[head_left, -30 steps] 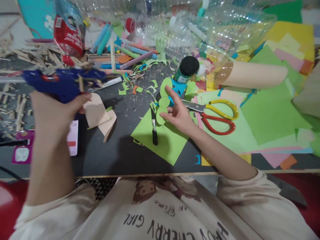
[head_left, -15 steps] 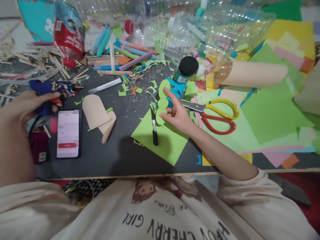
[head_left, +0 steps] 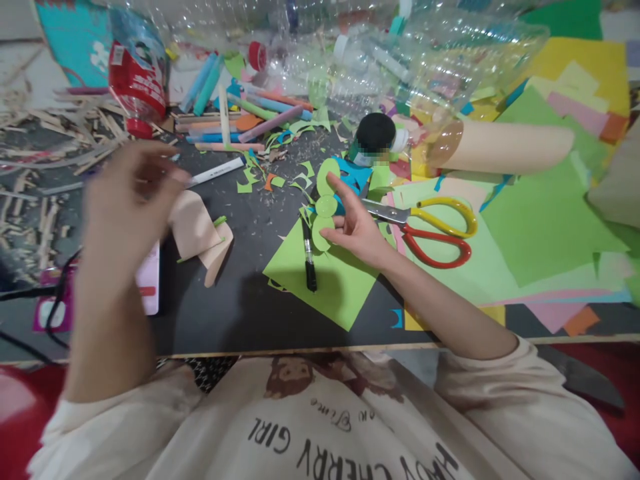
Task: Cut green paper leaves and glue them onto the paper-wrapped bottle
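My right hand [head_left: 353, 227] has its index finger and thumb on a light-green paper cut-out [head_left: 326, 207] made of two ovals with a small circle between. Below lies a green paper sheet [head_left: 333, 300], with a black pen [head_left: 309, 257] across it. Large scissors [head_left: 445, 203] with yellow and red handles rest just right of my right hand. My left hand [head_left: 137, 200] is smeared by motion above the phone [head_left: 151, 280], covering most of it; whether its fingers hold anything is unclear. Beside it sits a folded beige paper piece [head_left: 200, 233] with green strips.
A black-lidded jar [head_left: 375, 137] stands behind the cut-out. Clear plastic bottles [head_left: 425, 67] and a red-labelled bottle [head_left: 137, 80] fill the back. Wooden sticks [head_left: 47, 227] lie left, coloured paper [head_left: 545, 200] right. Black cables [head_left: 30, 293] cross the left edge.
My left hand has moved right and inward from the blue glue gun, which no longer shows at its earlier place, and now covers the phone. My right hand and the cut-out stay put.
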The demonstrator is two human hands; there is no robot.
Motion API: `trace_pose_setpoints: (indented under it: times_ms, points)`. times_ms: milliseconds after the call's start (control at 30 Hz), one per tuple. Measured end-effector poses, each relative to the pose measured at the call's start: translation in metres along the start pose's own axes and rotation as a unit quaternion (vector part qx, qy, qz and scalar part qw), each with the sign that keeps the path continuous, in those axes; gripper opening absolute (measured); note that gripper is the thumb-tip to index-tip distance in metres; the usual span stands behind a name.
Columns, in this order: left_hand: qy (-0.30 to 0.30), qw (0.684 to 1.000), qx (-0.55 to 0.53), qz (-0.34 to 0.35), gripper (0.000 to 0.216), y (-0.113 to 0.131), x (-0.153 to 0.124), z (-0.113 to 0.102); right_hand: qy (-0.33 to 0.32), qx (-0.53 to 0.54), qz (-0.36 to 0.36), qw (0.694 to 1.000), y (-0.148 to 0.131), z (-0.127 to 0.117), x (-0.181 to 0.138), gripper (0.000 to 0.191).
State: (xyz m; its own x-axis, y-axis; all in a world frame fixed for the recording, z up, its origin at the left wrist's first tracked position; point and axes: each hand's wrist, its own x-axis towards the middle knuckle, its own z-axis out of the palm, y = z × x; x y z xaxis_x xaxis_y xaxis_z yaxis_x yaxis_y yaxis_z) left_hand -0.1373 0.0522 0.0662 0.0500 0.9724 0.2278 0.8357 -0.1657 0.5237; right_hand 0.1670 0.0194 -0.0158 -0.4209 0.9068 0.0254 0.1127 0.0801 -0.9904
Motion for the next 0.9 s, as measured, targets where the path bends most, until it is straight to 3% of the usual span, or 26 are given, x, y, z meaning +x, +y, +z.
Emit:
trace_pose_setpoints:
  times_ms: [67,133,267,433,667,800,900]
  points:
    - [-0.076,0.989,-0.129,0.01,0.045,0.046,-0.013,0.037,-0.015,-0.001,-0.002,1.0,-0.001,0.0,-0.001,0.072]
    - [-0.141,0.961,-0.237,0.019,0.055,0.068,-0.022,0.071,-0.028,-0.011,0.002,1.0,-0.003,0.0,-0.001,0.076]
    - [-0.191,0.912,-0.363,0.032,0.063,0.068,-0.035,0.112,-0.047,-0.032,0.035,0.998,-0.009,0.004,-0.002,0.081]
    - [-0.203,0.881,-0.428,0.022,0.067,0.06,-0.043,0.122,-0.075,-0.021,0.053,0.996,-0.015,0.006,-0.003,0.079]
    - [-0.203,0.881,-0.428,0.021,0.06,0.063,-0.045,0.121,-0.046,-0.069,0.032,0.996,-0.015,0.008,-0.007,0.078]
    - [-0.193,0.88,-0.434,0.015,0.059,0.061,-0.046,0.123,0.067,-0.173,0.027,0.982,-0.033,-0.005,-0.012,0.063]
    - [-0.184,0.868,-0.461,-0.012,0.062,0.056,-0.043,0.126,0.221,-0.32,-0.019,0.921,-0.05,-0.044,-0.012,0.047]
